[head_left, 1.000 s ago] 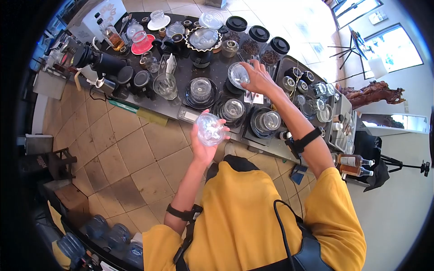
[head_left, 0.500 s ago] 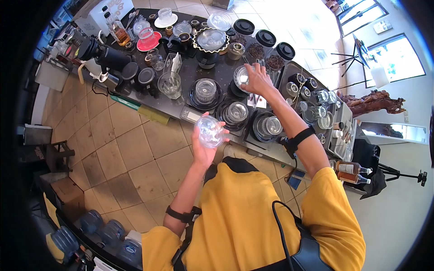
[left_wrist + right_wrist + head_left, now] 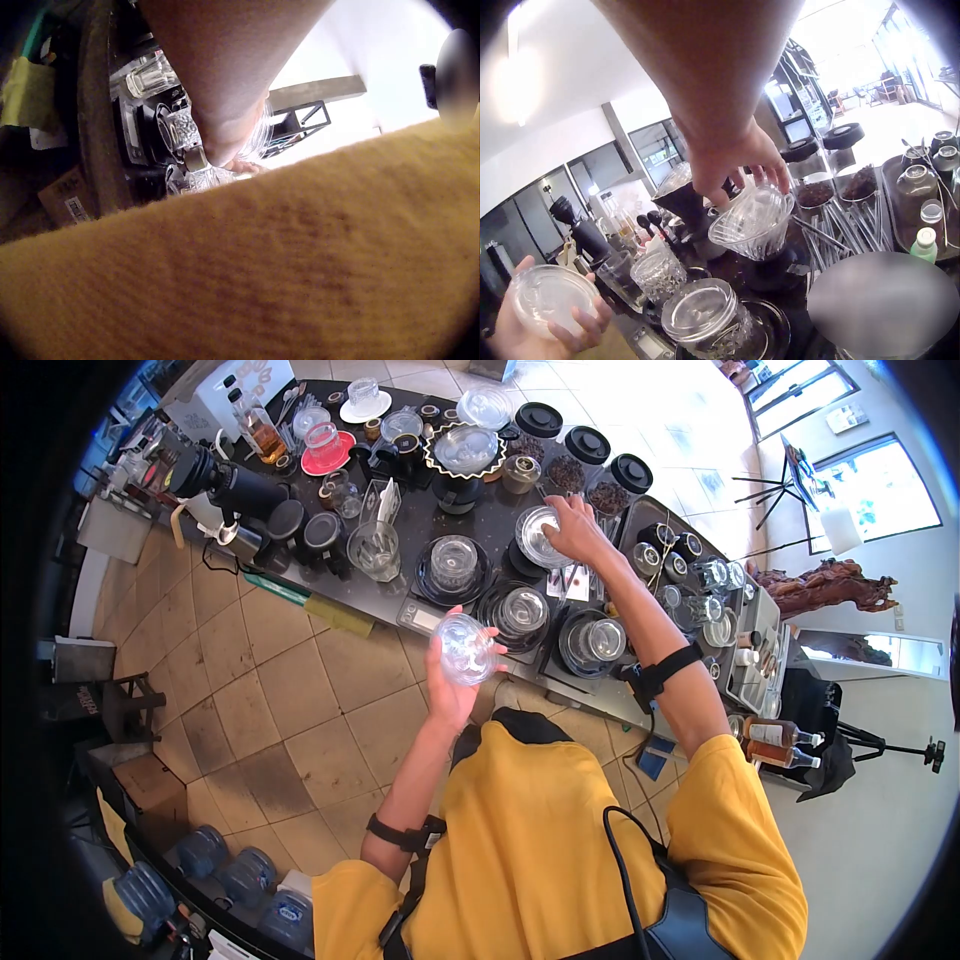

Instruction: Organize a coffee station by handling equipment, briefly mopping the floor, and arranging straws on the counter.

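Note:
In front of the yellow shirt, my left hand [image 3: 453,685] holds a clear round dish [image 3: 466,648], its fingers curled round the edge. The right wrist view shows this dish [image 3: 553,301] with a raised rim, fingers along its lower side. Farther over the counter, my right hand [image 3: 582,532] is at a clear ribbed bowl [image 3: 538,538] on a dark base. Its thumb and fingers [image 3: 778,178] curve over the top of that bowl [image 3: 751,238], lying at its rim. In the left wrist view, shirt fabric and my forearm hide most of the left hand.
Several patterned glasses [image 3: 520,608] stand on dark saucers [image 3: 588,670] along the counter's near edge. Beyond are bean jars [image 3: 538,420] with black lids and a scalloped-rim dish [image 3: 466,450]. A tray [image 3: 650,510] of jars lies right; a black grinder [image 3: 225,485] lies left.
My right hand has drawn its thumb and fingers closer together at the ribbed bowl and shifted slightly away, uncovering more of it. The left hand keeps its hold on the dish.

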`<state>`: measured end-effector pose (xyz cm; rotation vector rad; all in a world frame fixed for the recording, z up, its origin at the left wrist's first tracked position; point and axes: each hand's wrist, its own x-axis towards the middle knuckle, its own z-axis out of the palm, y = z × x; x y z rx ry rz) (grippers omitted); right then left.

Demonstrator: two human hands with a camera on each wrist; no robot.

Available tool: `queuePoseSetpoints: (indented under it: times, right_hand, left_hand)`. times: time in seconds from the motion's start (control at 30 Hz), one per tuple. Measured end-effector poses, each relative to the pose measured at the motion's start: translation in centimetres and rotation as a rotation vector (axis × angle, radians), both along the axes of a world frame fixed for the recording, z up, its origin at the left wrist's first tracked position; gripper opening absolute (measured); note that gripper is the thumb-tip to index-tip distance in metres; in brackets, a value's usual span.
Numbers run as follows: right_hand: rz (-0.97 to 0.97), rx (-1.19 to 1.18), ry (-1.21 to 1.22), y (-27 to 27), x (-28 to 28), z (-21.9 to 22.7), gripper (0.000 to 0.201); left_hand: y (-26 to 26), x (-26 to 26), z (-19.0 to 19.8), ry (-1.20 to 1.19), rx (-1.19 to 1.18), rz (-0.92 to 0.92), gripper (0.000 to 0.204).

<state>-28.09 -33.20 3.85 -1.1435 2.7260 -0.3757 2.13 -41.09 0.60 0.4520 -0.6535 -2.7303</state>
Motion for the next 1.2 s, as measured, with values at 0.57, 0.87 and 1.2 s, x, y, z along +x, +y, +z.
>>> queuePoseSetpoints:
  times: [0.57,0.87,1.2]
  right_hand:
    - [-0.124,-0.202,-0.181,0.6,-3.9,-0.9,0.034]
    - [-0.161,-0.239,-0.33,1.6,-5.0,-0.4,0.027]
    - [-0.179,-0.227,-0.415,2.3,-4.6,0.3,0.03]
  left_hand:
    - [-1.1,-0.8,0.5,-0.012,-0.026,0.019,0.069]
    - [-1.4,-1.1,0.4,0.005,-0.002,0.017,0.068]
    - [-1.4,-1.5,0.2,-0.003,0.008,-0.012,0.068]
